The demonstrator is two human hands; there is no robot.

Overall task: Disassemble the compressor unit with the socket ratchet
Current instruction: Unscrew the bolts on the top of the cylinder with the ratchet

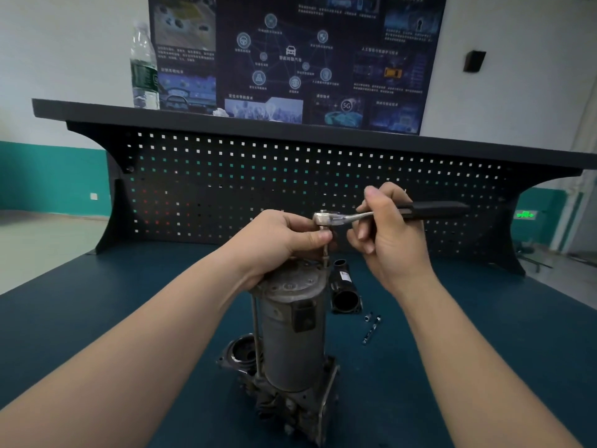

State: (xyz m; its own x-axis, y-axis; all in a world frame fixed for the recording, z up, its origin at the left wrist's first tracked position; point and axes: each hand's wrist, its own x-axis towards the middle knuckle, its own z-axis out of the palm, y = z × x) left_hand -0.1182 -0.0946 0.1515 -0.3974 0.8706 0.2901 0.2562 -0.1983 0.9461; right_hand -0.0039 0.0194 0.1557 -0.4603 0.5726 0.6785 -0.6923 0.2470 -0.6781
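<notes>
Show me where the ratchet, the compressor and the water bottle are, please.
socket ratchet (326,218): head view, on its shiny metal head.
compressor unit (292,347): head view, on the grey upright cylinder body.
water bottle (144,69): head view, on its green label, up on the shelf.

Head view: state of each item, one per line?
compressor unit: upright on bench, top cap on.
socket ratchet: on a bolt at the top cap, handle pointing right.
left hand: pinches the socket.
right hand: grips the handle.
black housing: detached, lying behind.
water bottle: upright on shelf.
</notes>
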